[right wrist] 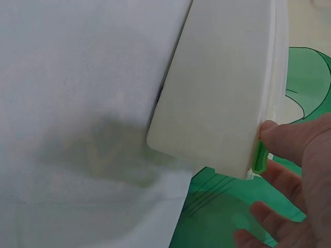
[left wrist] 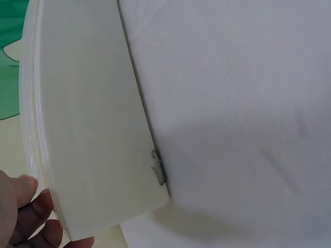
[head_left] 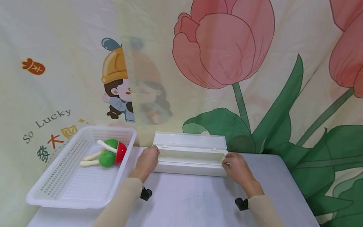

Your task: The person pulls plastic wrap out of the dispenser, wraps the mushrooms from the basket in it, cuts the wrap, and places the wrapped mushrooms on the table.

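Toward the back of the white-covered table (head_left: pixel 189 211), a long white box (head_left: pixel 192 169) sits between two hands, its lid (head_left: pixel 190 140) raised behind it and its hollow showing. The left hand (head_left: pixel 147 162) grips the box's left end, thumb and fingers curled at the rim. At the opposite end, the right hand (head_left: pixel 239 170) pinches the corner with thumb and index finger beside a green tab (right wrist: pixel 260 157), the other fingers loosely bent below; whether the pinch bears on the tab or on the rim I cannot quite tell. Near the lower edge of the box, the left wrist view shows a small greyish smudge (left wrist: pixel 158 168). To the left of the box stands a white slatted basket (head_left: pixel 73 205), holding two green-headed sticks (head_left: pixel 107 159) and a red-headed stick (head_left: pixel 121 153), all with pale handles. Behind everything hangs a cloth (head_left: pixel 222 52) printed with large pink tulips.
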Available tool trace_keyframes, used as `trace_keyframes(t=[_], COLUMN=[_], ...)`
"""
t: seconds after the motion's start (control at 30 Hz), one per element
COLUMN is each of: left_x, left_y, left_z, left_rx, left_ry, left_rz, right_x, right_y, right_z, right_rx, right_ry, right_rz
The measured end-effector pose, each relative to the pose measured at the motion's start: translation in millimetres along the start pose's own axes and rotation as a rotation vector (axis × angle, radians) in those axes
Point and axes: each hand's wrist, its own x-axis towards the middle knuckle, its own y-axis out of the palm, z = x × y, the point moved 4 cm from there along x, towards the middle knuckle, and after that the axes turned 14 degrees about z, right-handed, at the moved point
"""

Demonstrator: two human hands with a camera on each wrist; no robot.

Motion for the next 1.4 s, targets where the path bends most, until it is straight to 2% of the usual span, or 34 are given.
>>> trace_keyframes(t=[0.43,0.77,1.13,1.4], left_x=[-0.2,-1.4,-5.2,-5.6], left_y=[1.3,2.0,2.6,-2.5], left_z=[1.4,1.9,0.2,-5.0], left_rx=[0.003,0.012,0.011,-0.015], left_ry=[0.019,0.034,0.052,0.052], left_rz=[-0.03,-0.052,-0.06,-0.069], right_x=[6.3,7.2,7.0,6.3], right_y=[5.1,6.0,6.1,9.6], right_z=[2.4,2.2,4.0,3.3], right_rx=[0.007,-0.002,0.071,0.123], right_ry=[-0.029,0.011,0.004,0.049], right_rz=[0.02,0.03,0.032,0.063])
